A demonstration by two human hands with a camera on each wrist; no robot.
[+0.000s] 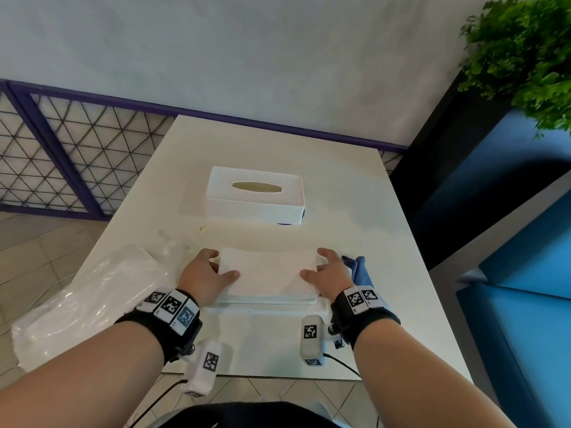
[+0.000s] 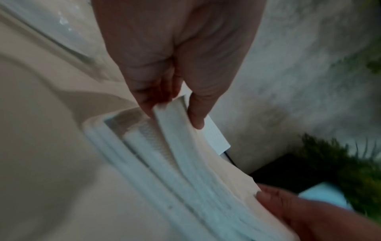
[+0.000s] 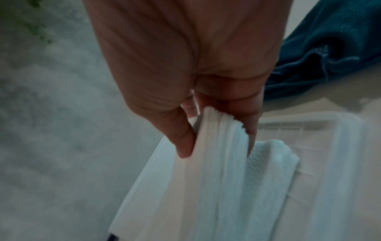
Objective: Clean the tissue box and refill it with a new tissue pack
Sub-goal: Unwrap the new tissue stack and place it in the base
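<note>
A stack of white tissues [image 1: 268, 273] sits near the table's front, over a shallow white box base [image 2: 115, 151] whose ribbed floor shows in the right wrist view [image 3: 309, 130]. My left hand [image 1: 221, 264] pinches the stack's left end, thumb on top and fingers underneath [image 2: 171, 112]. My right hand [image 1: 316, 264] pinches the right end the same way [image 3: 218, 138]. The white woven-pattern tissue box cover [image 1: 255, 193], with an oval slot, stands farther back on the table, apart from both hands.
Crumpled clear plastic wrapping [image 1: 92, 291] lies over the table's left front edge. A blue cloth [image 1: 360, 270] lies just right of my right hand. A plant [image 1: 525, 57] and blue seating [image 1: 525, 304] stand to the right. A mesh railing [image 1: 61, 156] runs behind on the left.
</note>
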